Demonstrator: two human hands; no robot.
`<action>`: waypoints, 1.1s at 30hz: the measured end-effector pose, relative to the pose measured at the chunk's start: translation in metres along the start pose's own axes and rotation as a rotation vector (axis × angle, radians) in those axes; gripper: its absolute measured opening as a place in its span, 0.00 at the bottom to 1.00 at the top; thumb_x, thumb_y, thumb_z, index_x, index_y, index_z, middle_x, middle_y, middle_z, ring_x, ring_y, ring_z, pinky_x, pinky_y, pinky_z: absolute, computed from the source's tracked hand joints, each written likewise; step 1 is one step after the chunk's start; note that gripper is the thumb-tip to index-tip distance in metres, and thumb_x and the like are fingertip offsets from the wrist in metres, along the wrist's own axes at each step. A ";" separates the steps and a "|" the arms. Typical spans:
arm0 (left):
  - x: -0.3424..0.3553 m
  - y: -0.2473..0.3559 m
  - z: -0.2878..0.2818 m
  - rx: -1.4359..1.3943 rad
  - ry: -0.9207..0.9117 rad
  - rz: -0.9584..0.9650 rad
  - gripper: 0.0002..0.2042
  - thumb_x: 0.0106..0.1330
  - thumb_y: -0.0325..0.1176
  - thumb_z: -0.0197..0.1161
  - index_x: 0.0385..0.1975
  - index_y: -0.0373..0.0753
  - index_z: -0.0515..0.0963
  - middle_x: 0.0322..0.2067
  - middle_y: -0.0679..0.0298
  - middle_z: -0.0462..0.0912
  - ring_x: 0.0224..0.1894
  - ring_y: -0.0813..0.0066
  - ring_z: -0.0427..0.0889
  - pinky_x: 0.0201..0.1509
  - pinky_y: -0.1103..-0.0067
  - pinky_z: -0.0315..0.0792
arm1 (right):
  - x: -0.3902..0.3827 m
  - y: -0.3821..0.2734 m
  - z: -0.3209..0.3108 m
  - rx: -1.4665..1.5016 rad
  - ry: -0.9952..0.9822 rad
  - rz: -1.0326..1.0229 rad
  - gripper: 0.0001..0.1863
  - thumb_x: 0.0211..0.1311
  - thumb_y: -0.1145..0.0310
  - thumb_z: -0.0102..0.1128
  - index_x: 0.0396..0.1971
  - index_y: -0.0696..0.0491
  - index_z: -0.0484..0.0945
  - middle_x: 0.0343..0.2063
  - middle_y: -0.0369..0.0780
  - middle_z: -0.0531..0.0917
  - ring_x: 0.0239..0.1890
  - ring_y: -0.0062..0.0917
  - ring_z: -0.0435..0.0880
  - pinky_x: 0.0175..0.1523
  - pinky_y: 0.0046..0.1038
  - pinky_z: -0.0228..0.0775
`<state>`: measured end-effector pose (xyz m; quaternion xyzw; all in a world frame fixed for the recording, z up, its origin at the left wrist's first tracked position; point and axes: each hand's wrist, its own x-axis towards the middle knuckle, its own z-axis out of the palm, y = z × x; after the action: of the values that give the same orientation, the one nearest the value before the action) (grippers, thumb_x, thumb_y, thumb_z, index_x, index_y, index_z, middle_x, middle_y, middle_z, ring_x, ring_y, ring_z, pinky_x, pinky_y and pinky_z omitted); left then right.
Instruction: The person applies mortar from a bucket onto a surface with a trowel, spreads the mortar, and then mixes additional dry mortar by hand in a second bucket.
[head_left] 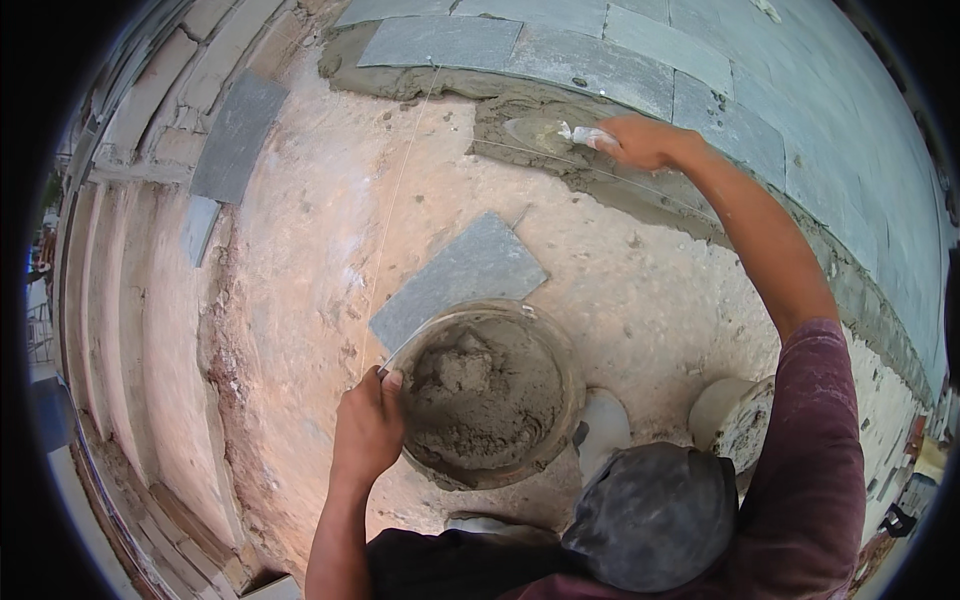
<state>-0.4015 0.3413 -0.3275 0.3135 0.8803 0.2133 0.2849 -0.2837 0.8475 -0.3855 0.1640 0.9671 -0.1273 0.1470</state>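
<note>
My left hand [370, 425] is closed on the handle at the left side of a round bucket [573, 385]. Wet grey mortar [480, 395] fills much of that bucket, with a lump heaped in its middle. Farther off to the right, my right arm stretches out over a strip of spread mortar [630, 195]. The right hand [640, 142] grips a trowel [537, 131] by its pale handle, and the blade lies on the mortar, partly smeared with it. Beyond the strip, laid grey stone slabs [600, 70] run along its far edge.
A loose grey slab [465, 275] lies just behind the bucket. Another dark slab [238, 135] and a smaller piece [200, 228] rest by the steps [130, 330] at left. Thin string [393, 215] crosses the rough ground. A second bucket [715, 412] stands at right.
</note>
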 end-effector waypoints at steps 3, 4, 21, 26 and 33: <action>0.000 -0.001 0.001 0.017 0.007 -0.032 0.16 0.78 0.37 0.50 0.36 0.27 0.75 0.25 0.37 0.79 0.33 0.31 0.79 0.36 0.54 0.71 | -0.022 0.000 -0.039 -0.047 -0.015 0.021 0.28 0.78 0.50 0.43 0.51 0.63 0.76 0.48 0.57 0.82 0.53 0.51 0.80 0.60 0.47 0.70; 0.003 0.001 0.001 0.028 0.004 -0.036 0.16 0.78 0.37 0.51 0.36 0.27 0.75 0.25 0.37 0.79 0.33 0.31 0.79 0.36 0.54 0.71 | -0.022 0.001 -0.042 0.000 0.019 0.048 0.27 0.78 0.50 0.43 0.50 0.63 0.76 0.48 0.57 0.81 0.52 0.51 0.80 0.60 0.46 0.70; 0.006 0.006 0.001 -0.003 -0.007 -0.007 0.16 0.78 0.37 0.50 0.36 0.28 0.75 0.24 0.37 0.79 0.32 0.33 0.80 0.33 0.54 0.70 | -0.073 0.037 0.026 0.045 0.232 0.016 0.28 0.77 0.49 0.45 0.54 0.63 0.73 0.36 0.52 0.84 0.40 0.46 0.83 0.50 0.43 0.74; 0.003 0.005 -0.001 0.003 -0.004 0.000 0.16 0.78 0.37 0.50 0.36 0.27 0.75 0.24 0.37 0.79 0.32 0.33 0.80 0.34 0.54 0.70 | -0.087 0.039 -0.002 0.105 0.063 0.134 0.28 0.75 0.48 0.48 0.53 0.60 0.77 0.45 0.56 0.82 0.51 0.49 0.80 0.58 0.44 0.70; 0.003 0.008 0.000 -0.007 -0.017 -0.035 0.18 0.79 0.39 0.49 0.36 0.27 0.75 0.25 0.37 0.78 0.33 0.32 0.79 0.35 0.54 0.70 | -0.089 0.038 0.014 0.031 0.146 0.122 0.30 0.73 0.49 0.52 0.56 0.63 0.77 0.49 0.57 0.83 0.54 0.48 0.81 0.62 0.43 0.70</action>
<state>-0.3999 0.3493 -0.3239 0.2990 0.8825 0.2085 0.2972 -0.1861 0.8534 -0.3771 0.2336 0.9614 -0.1206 0.0808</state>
